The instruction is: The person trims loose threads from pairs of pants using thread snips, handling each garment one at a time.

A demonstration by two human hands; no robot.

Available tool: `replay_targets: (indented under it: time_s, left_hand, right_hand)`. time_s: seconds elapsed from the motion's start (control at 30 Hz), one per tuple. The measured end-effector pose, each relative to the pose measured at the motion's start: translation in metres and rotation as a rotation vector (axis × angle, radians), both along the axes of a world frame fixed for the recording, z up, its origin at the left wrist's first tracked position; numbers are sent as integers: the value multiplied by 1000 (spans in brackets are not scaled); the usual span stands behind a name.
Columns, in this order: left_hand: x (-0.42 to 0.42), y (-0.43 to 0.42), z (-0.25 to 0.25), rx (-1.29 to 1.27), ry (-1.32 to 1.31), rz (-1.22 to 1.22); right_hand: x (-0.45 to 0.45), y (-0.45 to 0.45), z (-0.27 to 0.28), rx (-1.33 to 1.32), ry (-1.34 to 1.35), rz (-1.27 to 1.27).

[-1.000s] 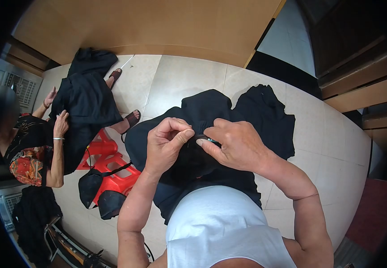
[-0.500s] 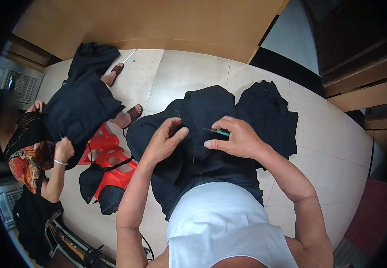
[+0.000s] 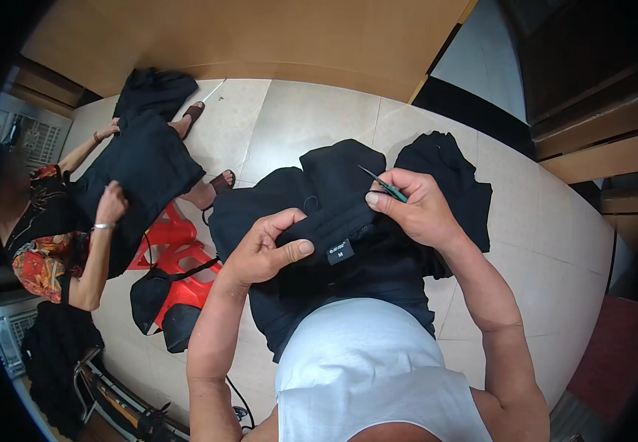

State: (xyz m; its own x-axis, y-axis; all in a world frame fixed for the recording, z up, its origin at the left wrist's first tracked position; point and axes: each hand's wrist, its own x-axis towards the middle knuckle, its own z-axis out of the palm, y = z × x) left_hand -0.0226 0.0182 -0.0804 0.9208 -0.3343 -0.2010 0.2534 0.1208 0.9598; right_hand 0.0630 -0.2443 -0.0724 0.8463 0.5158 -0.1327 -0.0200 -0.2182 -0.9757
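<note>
A black garment [image 3: 341, 169] lies over my lap, its waistband raised and a black label [image 3: 340, 253] marked M showing. My left hand [image 3: 271, 247] grips the waistband on the left between thumb and fingers. In my right hand [image 3: 407, 205] is a small pair of green-handled snips [image 3: 393, 192], blades pointing up and left; its thumb and fingers also pinch the waistband's right end. A loose thread curls on the cloth near my left hand.
At the left a seated person [image 3: 46, 236] handles another black garment [image 3: 142, 158]. Red plastic stools [image 3: 186, 283] with black items on them stand between us. A wooden panel [image 3: 245, 37] is ahead; more black cloth [image 3: 61, 361] lies at lower left.
The waistband has been taken up by both my hands, and the label has come into view. The snips have moved up and right. The other person's hands have shifted on their garment.
</note>
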Motion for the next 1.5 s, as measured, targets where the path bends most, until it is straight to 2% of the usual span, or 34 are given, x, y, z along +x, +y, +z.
replay_targets:
  time_s: [0.27, 0.43, 0.6, 0.77, 0.9, 0.93, 1.07, 1.27, 1.4, 1.5]
  left_hand:
    - [-22, -2, 11, 3, 52, 29]
    - [-25, 2, 13, -48, -74, 34]
    - [-11, -17, 16, -96, -332, 147]
    - [-7, -13, 15, -58, -285, 121]
    - [5, -18, 11, -77, -317, 98]
    - [8, -19, 10, -75, -312, 98]
    - [12, -19, 11, -44, -286, 72]
    - [7, -25, 22, -38, -317, 119]
    - [9, -24, 26, -195, -218, 116]
    - [9, -19, 23, -228, -210, 105]
  right_hand:
    - [-24, 2, 5, 106, -27, -82]
    - [-34, 17, -4, 146, 22, -72]
    - [-40, 32, -12, 214, 153, -70]
    - [-33, 36, 10, 176, 6, -88]
    - [-18, 38, 37, 162, -355, 60]
    - [-14, 38, 37, 163, -350, 58]
    - [-4, 39, 38, 2, -648, 240]
    - [-3, 40, 39, 27, -483, 278]
    - [-5, 43, 47, 274, -125, 207]
    - [2, 35, 36, 235, -213, 165]
